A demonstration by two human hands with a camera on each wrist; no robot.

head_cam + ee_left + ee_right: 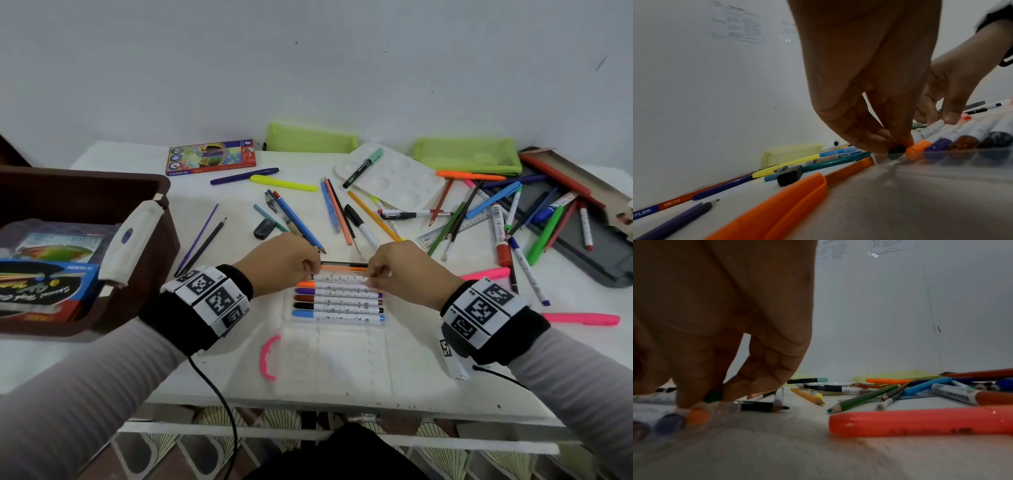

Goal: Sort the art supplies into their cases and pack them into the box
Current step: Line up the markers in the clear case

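A clear plastic marker case point(335, 356) lies open on the white table in front of me. Several white markers point(339, 301) with orange, purple, brown, black and blue caps lie side by side in its far half. Just beyond the orange one, a white marker with a dark green cap point(342, 277) is held level at both ends. My left hand point(310, 269) pinches the green cap point(897, 150). My right hand point(371, 275) pinches the other end point(712, 396). The brown box point(85, 192) stands at the left with packed cases inside.
Loose pens, pencils and markers cover the far and right side of the table. A white palette point(394, 178), two green pouches point(310, 138) point(469, 156), a coloured pencil box point(210, 157) and a grey tray point(582, 246) lie there. Pink highlighters point(582, 319) lie by my right wrist.
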